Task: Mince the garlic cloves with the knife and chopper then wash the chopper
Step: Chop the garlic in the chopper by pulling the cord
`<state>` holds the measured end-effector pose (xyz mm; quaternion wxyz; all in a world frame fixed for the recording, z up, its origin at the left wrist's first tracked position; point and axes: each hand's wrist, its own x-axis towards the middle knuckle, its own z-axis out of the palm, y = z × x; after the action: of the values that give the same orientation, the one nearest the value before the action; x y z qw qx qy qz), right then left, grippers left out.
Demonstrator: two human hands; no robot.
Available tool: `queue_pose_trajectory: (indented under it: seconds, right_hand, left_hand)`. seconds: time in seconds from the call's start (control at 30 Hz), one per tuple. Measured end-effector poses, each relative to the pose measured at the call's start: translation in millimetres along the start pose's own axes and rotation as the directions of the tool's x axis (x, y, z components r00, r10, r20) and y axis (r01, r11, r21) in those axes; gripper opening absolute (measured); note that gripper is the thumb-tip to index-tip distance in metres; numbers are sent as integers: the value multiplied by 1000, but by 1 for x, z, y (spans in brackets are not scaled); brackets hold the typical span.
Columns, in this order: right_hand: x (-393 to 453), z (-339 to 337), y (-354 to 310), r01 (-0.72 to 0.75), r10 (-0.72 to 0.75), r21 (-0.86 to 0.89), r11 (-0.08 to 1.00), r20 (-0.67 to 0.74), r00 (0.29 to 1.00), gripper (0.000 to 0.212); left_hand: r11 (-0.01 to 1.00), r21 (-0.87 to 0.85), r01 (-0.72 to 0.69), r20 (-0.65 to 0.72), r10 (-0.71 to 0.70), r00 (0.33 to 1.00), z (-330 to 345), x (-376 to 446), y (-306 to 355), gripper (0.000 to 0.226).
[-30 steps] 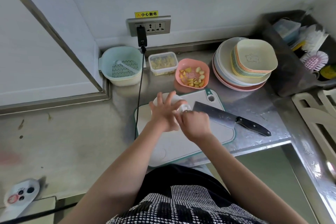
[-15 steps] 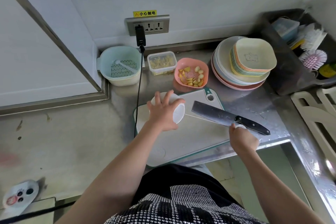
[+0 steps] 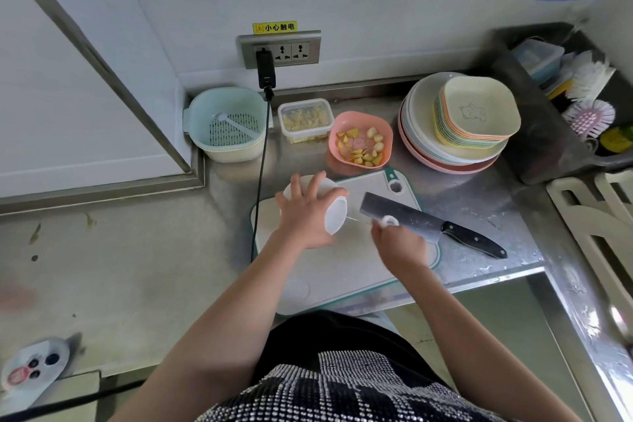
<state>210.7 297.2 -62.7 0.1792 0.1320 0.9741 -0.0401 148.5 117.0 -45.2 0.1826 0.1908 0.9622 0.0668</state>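
Observation:
A white pull-cord chopper (image 3: 334,216) sits on the white cutting board (image 3: 342,271). My left hand (image 3: 305,216) grips its lid from above. My right hand (image 3: 400,243) holds the chopper's white ring handle (image 3: 389,221), and a thin cord runs from it to the chopper. The black-handled knife (image 3: 428,224) lies flat on the board's right side, blade pointing left, just behind my right hand. A pink bowl (image 3: 359,139) behind the board holds garlic cloves and yellow pieces.
A clear lidded box (image 3: 306,120) of chopped bits and a pale green strainer basket (image 3: 226,128) stand at the back. Stacked plates and bowls (image 3: 459,123) sit at the right. A black cable (image 3: 262,161) hangs from the wall socket. A dark bin (image 3: 534,134) holds brushes.
My right hand pulled the ring out to the right past the knife handle, then came back in toward the chopper. My left hand stayed on the lid.

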Motion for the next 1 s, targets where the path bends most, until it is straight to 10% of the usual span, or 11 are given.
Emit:
queue_pose_trajectory:
  seconds: [0.17,0.33,0.67,1.0]
  right_hand:
    - [-14,17,76,-337,334,8,942,97,937,60]
    - [-7,0,76,-379,374,19,925,114,920,64]
    - [-2,-25,-64,161,-161,81,984,-3,987,51]
    - [-15,16,68,-339,331,66,938,109,937,56]
  left_hand:
    - [1000,2,-6,3,6,1000,0,1,-1,93]
    - [1000,-10,-4,25,4,1000,-1,0,2,93]
    - [1000,-16,-9,-1,9,1000,0,1,1,86]
    - [1000,-14,-4,-12,4,1000,2,1,1,93]
